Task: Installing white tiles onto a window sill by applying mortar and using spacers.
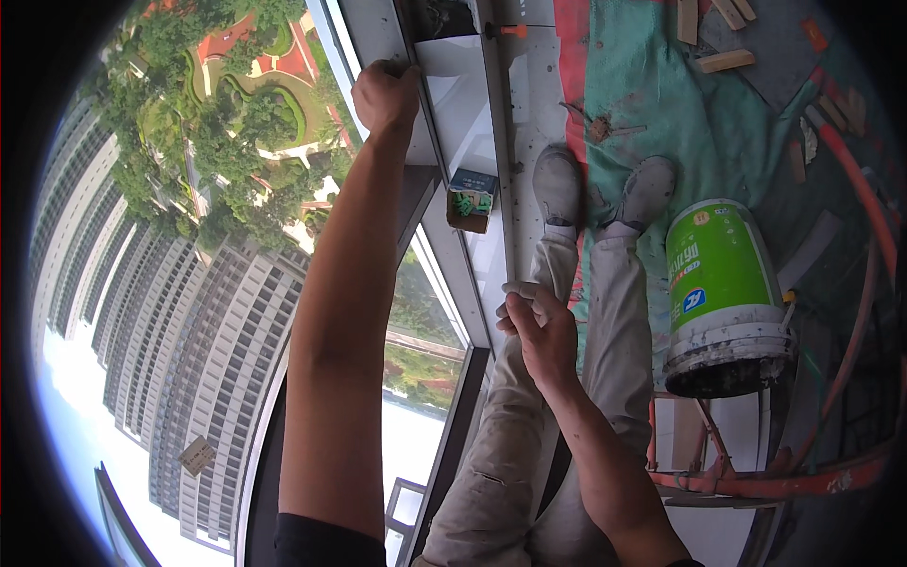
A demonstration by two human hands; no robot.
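Observation:
Up at the dark metal window frame (pixel 430 142), my left hand (pixel 385 94) has its fingers curled over the inner edge and grips it. My right hand (pixel 534 331) is in front of my left leg, thumb raised and grey-coated fingers bent; whatever it may hold is too hidden to make out. A small open cardboard box (pixel 470 213) with several green pieces inside sits on the white sill between my hands, beside a long rail. An orange-handled tool (pixel 513 30) lies near the top of the view.
A green paint bucket (pixel 709 265) with a dirty rim is at right, near orange tubing (pixel 855 180) and wooden offcuts (pixel 726 60). Green-and-red sheeting (pixel 699 123) spreads by my shoes (pixel 553 180). Beyond the glass at left are trees and tall buildings far below.

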